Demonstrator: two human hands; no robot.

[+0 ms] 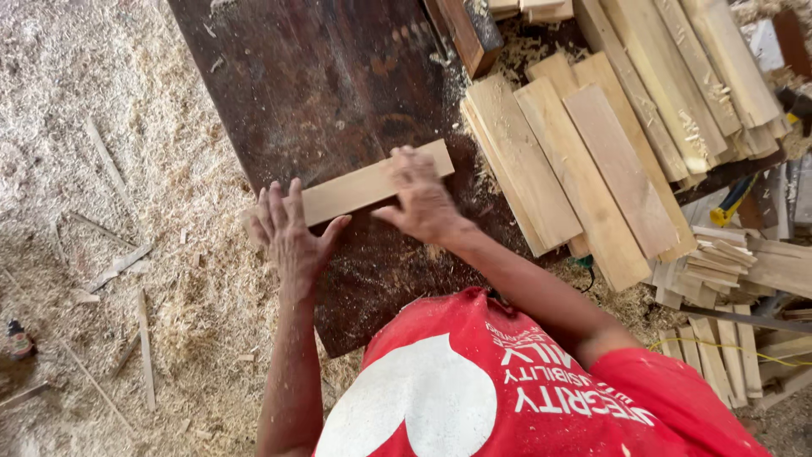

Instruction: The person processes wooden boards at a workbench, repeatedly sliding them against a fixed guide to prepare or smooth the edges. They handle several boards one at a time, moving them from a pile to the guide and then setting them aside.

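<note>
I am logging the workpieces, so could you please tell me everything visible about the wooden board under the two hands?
The wooden board is a short, flat plank of pale, bare wood with squared ends. It lies flat and slightly slanted on the dark, dusty worktable. The left hand presses its left end with spread fingers, and the right hand covers its middle from above. Its right end shows free; the left end is hidden.

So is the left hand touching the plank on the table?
Touching. The head view shows the left hand pressed flat over the near end of the plank, covering that end, no gap between them.
</note>
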